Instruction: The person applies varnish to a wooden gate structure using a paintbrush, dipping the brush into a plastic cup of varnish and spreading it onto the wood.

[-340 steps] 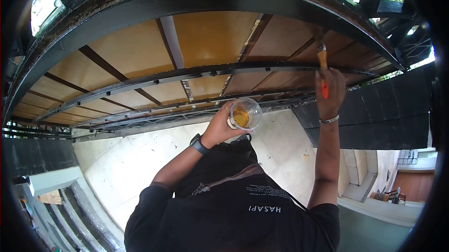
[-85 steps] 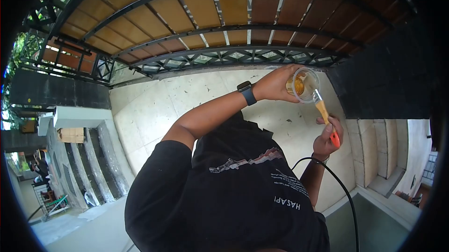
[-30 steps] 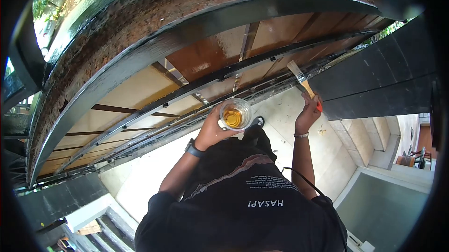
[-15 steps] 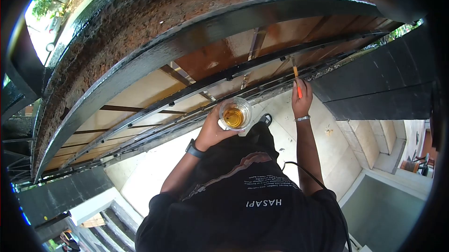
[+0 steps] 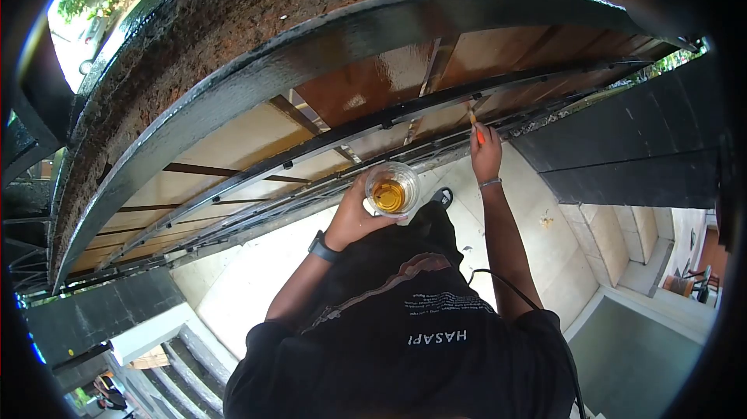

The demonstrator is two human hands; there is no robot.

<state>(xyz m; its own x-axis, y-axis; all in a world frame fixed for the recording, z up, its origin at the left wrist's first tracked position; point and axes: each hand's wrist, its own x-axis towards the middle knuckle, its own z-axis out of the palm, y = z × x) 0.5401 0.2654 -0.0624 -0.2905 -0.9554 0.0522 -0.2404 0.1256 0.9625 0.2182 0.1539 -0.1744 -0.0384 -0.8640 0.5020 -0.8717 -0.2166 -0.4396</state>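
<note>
My left hand [image 5: 354, 217] is wrapped round a clear plastic cup [image 5: 393, 188] with amber liquid in its bottom, held in front of my body. In my right hand [image 5: 486, 151] is a paintbrush [image 5: 477, 127] with an orange handle, its tip up at the gate's wooden panels. Whether the bristles touch the wood is too small to tell. The wooden boards [image 5: 354, 96] sit in a black metal frame [image 5: 334, 45]; some are dark, glossy brown and others pale.
A rusty, rough top ledge [image 5: 233, 38] runs along the gate. To the right stand a dark wall [image 5: 622, 135] and pale steps [image 5: 591, 236]. Light floor tiles [image 5: 537, 240] lie below, with my sandalled foot [image 5: 443, 197] on them. More steps [image 5: 187, 372] are at lower left.
My right hand with the paintbrush has moved a little to the left and slightly up along the panels. My left hand and the cup have stayed in place.
</note>
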